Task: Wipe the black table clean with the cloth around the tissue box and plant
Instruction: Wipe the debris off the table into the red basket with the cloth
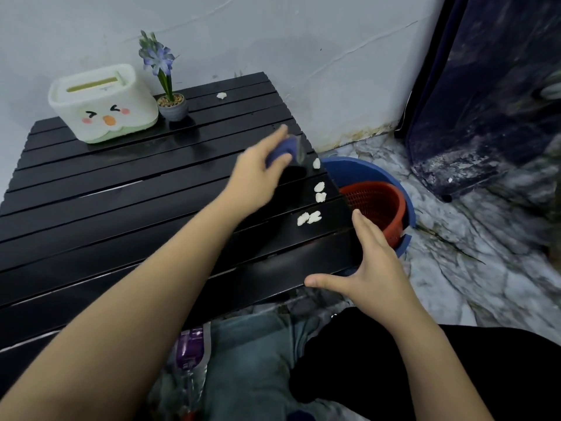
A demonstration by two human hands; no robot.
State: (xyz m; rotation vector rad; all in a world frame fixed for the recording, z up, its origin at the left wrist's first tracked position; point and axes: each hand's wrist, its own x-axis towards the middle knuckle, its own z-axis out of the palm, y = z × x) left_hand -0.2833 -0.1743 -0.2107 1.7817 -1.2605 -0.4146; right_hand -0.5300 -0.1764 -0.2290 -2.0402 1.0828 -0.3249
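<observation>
Head view: bunched cloth (280, 151) in left hand (253, 174)

i'm seeing the tissue box (103, 101) sitting at the worktop's (91, 214) far left, plant (171, 104) just right of it, basket (376, 208) lying off the right edge.

Black slatted table (121, 208) fills frame left/centre. Blue cloth (280, 151), bunched, blurred, centre-right on table. White duck-face tissue box (103, 107) + potted purple plant (170, 95) upright, upper left, side by side.
</observation>
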